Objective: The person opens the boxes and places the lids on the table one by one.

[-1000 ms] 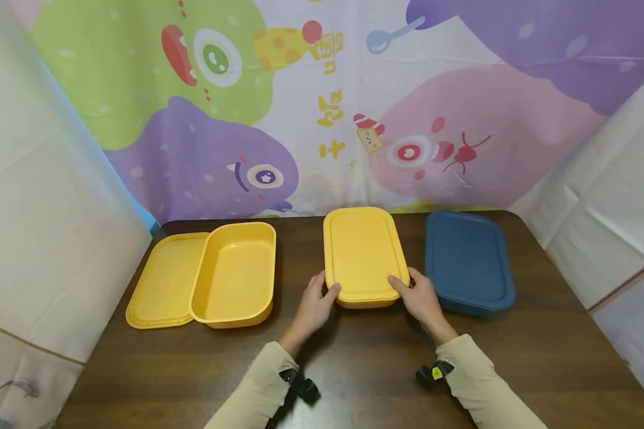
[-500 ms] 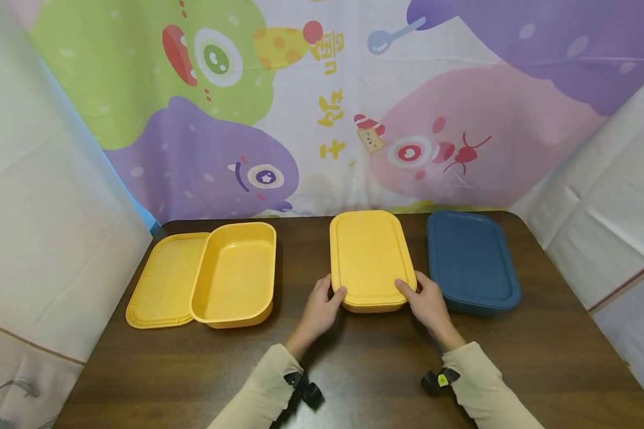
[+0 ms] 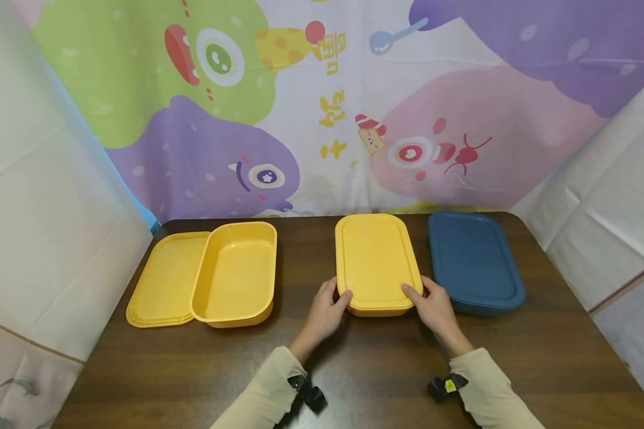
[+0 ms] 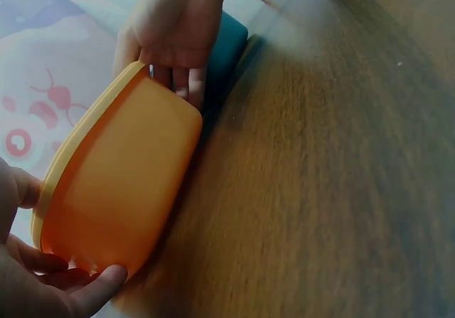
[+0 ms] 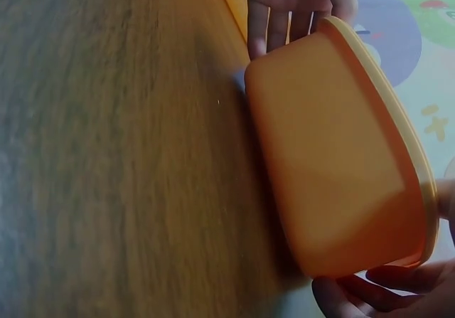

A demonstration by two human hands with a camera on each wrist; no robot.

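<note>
Yellow lidded box (image 3: 377,262), table (image 3: 542,333) centre, blue box (image 3: 474,261) just beside at 3 o'clock: left hand (image 3: 326,310) and right hand (image 3: 434,307) grip near corners, thumbs on lid; best kept level, pressure even, clear of blue box.

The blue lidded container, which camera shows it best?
The head view: the blue lidded container shows whole, beside the yellow lidded container. The left wrist view catches only a teal sliver behind the right hand; the right wrist view shows none.
</note>
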